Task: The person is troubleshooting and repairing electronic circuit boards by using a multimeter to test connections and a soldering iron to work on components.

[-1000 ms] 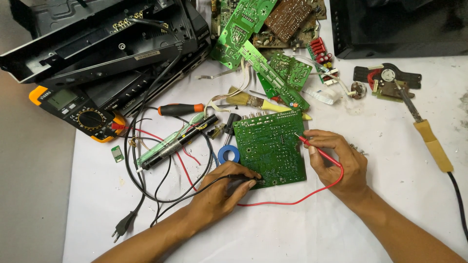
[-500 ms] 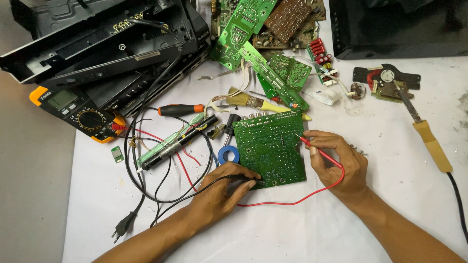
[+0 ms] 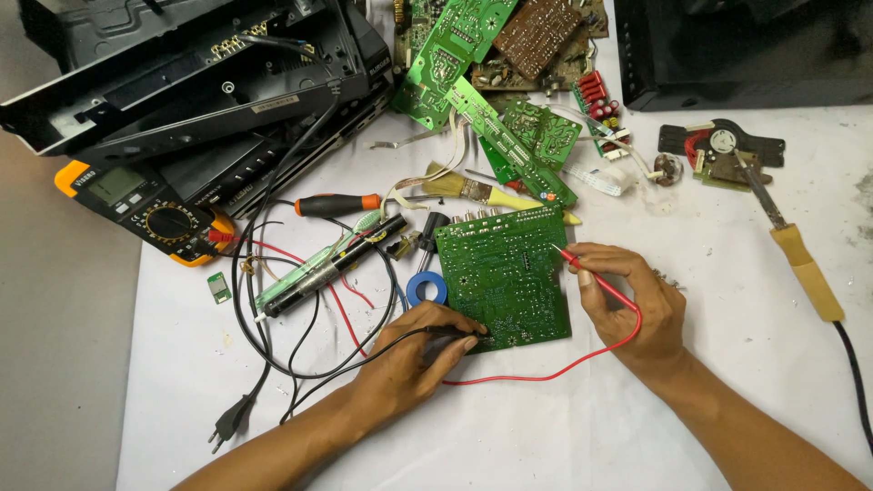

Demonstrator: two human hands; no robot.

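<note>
So we've got the green board (image 3: 503, 276) lying flat, solder side up, on the white sheet (image 3: 564, 427), and everything else sits around it. Our left hand (image 3: 411, 356) is at the board's lower left corner, fingers curled around the black probe (image 3: 452, 331), tip touching the board right at that bottom edge. Our right hand (image 3: 637, 305) is just off the board's right edge, pinching the red probe (image 3: 589, 272) like a pen, tip resting on the upper right part of the board. The red lead (image 3: 536, 374) loops from that hand down below the board toward the left hand. Just left of the board there's a blue tape roll (image 3: 426, 288), touching or nearly touching its edge, can't quite tell. Further left is a black tube-like part (image 3: 332, 265) tangled in black and red wires, and beyond that, well to the upper left, the yellow multimeter (image 3: 145, 211). An orange-handled screwdriver (image 3: 338, 204) lies up and left of the board, a brush (image 3: 482, 192) right above it. Above the board is a pile of more green boards (image 3: 455, 55), with a black chassis (image 3: 182, 82) off to the upper left. The soldering iron (image 3: 800, 259) is well off to the right.
</note>
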